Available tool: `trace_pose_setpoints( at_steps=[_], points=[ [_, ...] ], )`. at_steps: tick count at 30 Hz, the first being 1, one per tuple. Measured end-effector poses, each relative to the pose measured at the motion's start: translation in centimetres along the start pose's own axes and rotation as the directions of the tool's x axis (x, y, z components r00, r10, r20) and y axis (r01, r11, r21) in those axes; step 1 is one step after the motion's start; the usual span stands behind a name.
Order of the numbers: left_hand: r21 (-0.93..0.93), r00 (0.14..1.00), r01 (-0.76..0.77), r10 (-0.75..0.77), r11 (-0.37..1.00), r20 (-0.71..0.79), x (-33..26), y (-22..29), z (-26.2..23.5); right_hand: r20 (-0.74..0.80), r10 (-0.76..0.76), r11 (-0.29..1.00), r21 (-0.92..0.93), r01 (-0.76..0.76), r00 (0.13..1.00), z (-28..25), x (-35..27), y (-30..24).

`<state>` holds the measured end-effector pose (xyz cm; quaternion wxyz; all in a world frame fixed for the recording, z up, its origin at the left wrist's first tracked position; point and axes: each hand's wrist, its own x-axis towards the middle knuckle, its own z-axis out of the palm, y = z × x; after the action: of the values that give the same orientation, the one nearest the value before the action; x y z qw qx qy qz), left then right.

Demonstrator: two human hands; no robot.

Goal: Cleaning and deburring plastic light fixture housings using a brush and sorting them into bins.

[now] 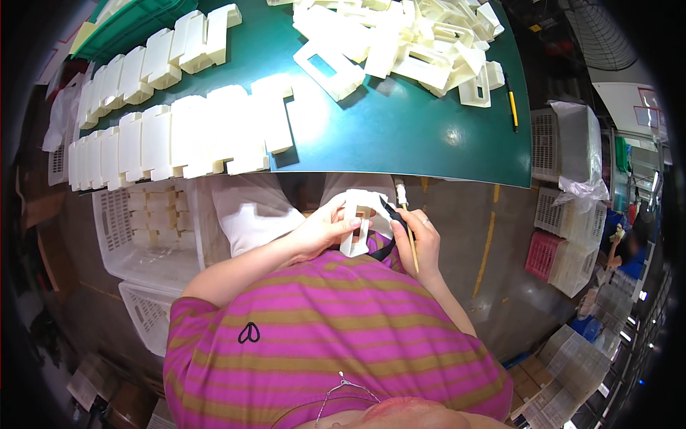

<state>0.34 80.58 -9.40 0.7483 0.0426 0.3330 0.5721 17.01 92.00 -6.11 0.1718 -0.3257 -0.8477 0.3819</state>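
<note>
While left hand (321, 230) grips white plastic frame (357, 222), right hand (421, 239) clasps thin brush (407, 229).

Matt cream plastic frame piece (357, 222); smooth green table mat (400, 136); white perforated plastic crates (136, 236); striped cloth shirt (336, 336)

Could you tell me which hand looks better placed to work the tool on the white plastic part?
Probably right: the right hand holds the black tool against the white plastic part; the left hand steadies it.
</note>
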Motion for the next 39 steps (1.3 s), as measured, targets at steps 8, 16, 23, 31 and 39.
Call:
trace_pose_setpoints(
  at_steps=[8, 16, 23, 31, 39],
  points=[
    [0.015, 0.997, -0.04, 0.039, 0.999, 0.059, -0.1, -0.1, -0.2, 0.043, 0.105, 0.99, -0.095, -0.1, 0.994, -0.4, 0.0, 2.9],
    [0.258, 0.955, -0.294, 0.294, 0.92, 0.039, 0.3, -0.5, -0.2, -0.078, 0.157, 0.789, 0.61, -0.077, 0.984, -2.6, -0.9, 2.2],
    [0.486, 0.896, -0.373, 0.443, 0.79, -0.033, -0.1, -1.3, -0.2, -0.102, 0.017, 0.704, 0.708, 0.061, 0.995, 0.2, -0.4, -0.2],
    [0.421, 0.896, -0.378, 0.44, 0.825, -0.056, 0.2, -1.3, -0.4, -0.138, 0.06, 0.658, 0.75, 0.065, 0.989, 0.4, -0.2, -1.0],
    [0.306, 0.868, -0.488, 0.492, 0.818, 0.07, -0.4, -0.7, 0.0, -0.003, 0.346, 0.451, 0.878, -0.163, 0.938, 0.8, 0.2, 1.6]
  ],
)
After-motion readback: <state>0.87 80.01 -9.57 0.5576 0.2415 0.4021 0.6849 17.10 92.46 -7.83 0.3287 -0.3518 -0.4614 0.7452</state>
